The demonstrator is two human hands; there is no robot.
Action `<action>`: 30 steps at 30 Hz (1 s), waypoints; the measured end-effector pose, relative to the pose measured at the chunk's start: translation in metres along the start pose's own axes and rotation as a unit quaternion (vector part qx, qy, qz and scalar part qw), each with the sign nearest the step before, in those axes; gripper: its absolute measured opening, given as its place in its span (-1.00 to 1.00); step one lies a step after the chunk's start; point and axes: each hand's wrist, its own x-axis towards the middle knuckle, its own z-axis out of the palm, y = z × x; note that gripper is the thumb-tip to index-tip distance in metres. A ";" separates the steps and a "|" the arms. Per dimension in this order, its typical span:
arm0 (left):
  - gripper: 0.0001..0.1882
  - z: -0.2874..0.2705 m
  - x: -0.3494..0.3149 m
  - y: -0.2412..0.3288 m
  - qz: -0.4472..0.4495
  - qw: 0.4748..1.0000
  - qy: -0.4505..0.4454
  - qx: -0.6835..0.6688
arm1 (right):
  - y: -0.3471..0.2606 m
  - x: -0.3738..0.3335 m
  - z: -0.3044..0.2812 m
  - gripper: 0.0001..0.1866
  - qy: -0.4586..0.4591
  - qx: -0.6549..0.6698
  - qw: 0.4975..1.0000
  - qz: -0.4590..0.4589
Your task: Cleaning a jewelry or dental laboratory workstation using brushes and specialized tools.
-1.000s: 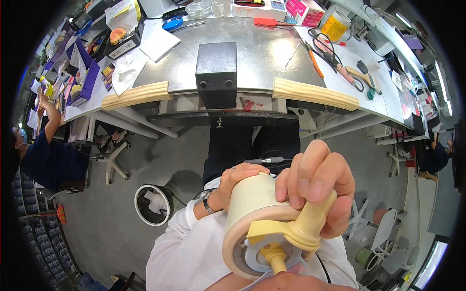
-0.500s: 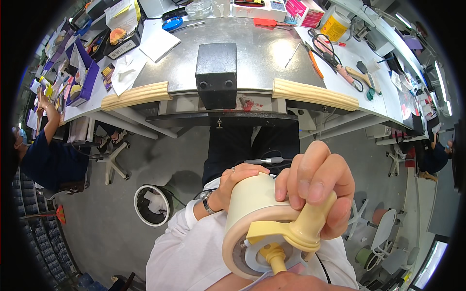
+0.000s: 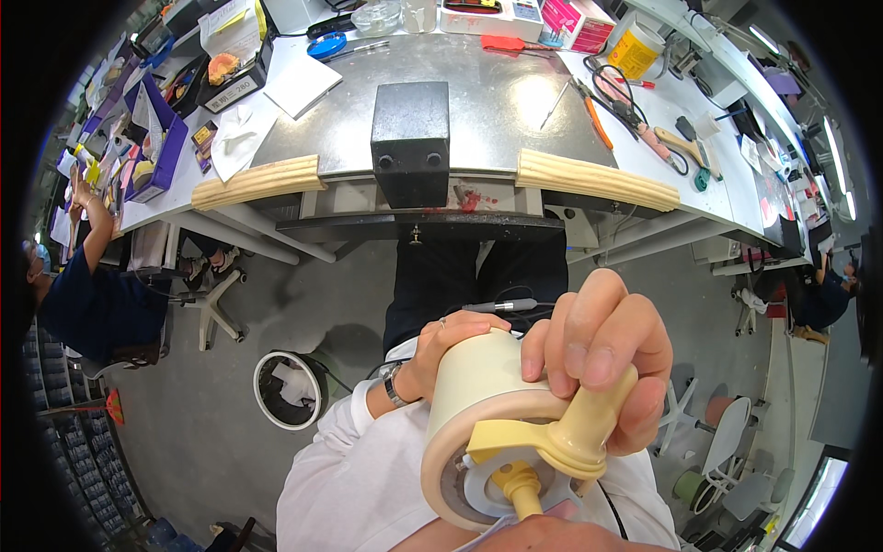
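Close in front of my chest is a cream cylinder [image 3: 483, 368] with a pinkish ring round its near end and a pale yellow crank on that end. My left hand [image 3: 455, 340], with a ring and a wristwatch, wraps over the cylinder's left side; its thumb is hidden. The fingers of my right hand [image 3: 612, 354] are curled around the crank's handle [image 3: 598, 414], and some of their tips rest by the cylinder's upper right edge. Behind the cylinder, a grey pen-shaped handpiece [image 3: 501, 305] with a cord lies over my lap.
Ahead stands a workbench with a metal top [image 3: 340, 120], a black box [image 3: 411, 138] at its front edge and wooden strips [image 3: 598, 179] either side. An open drawer [image 3: 340, 200] sits below. A bin [image 3: 290, 390] stands left on the floor. Other people [image 3: 101, 304] sit at both sides.
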 end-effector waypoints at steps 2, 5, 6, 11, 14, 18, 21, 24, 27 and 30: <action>-0.23 0.002 0.006 0.005 0.014 1.000 0.004 0.016 | 0.000 0.000 0.000 -0.59 0.000 -0.004 1.000 0.000; -0.24 0.004 0.022 0.016 0.083 0.991 0.010 0.102 | 0.000 0.000 0.002 -0.59 0.003 0.013 1.000 0.003; -0.25 0.004 0.027 0.018 0.119 0.986 0.014 0.114 | -0.001 0.000 0.002 -0.59 0.004 0.011 1.000 0.005; -0.27 0.004 0.011 0.008 0.102 0.992 0.021 0.075 | -0.001 0.001 0.002 -0.60 0.007 0.003 1.000 0.006; -0.27 0.000 -0.003 -0.001 -0.029 0.999 0.016 -0.018 | -0.002 0.001 0.002 -0.60 0.005 0.012 1.000 0.016; -0.28 0.001 0.029 0.017 0.080 0.994 0.004 0.075 | -0.002 0.002 0.000 -0.59 0.003 0.004 1.000 0.014; -0.28 0.001 0.038 0.023 0.161 0.975 0.004 0.151 | -0.001 0.002 0.000 -0.59 0.001 0.006 1.000 0.014; -0.28 0.001 0.038 0.024 0.160 0.974 0.007 0.157 | -0.001 0.003 0.000 -0.59 -0.001 0.006 1.000 0.013; -0.28 0.000 0.038 0.023 0.162 0.974 0.006 0.158 | 0.000 0.004 0.000 -0.59 -0.004 0.004 1.000 0.009; -0.28 -0.001 0.038 0.023 0.161 0.974 0.005 0.157 | 0.000 0.004 0.000 -0.60 -0.005 0.002 1.000 0.006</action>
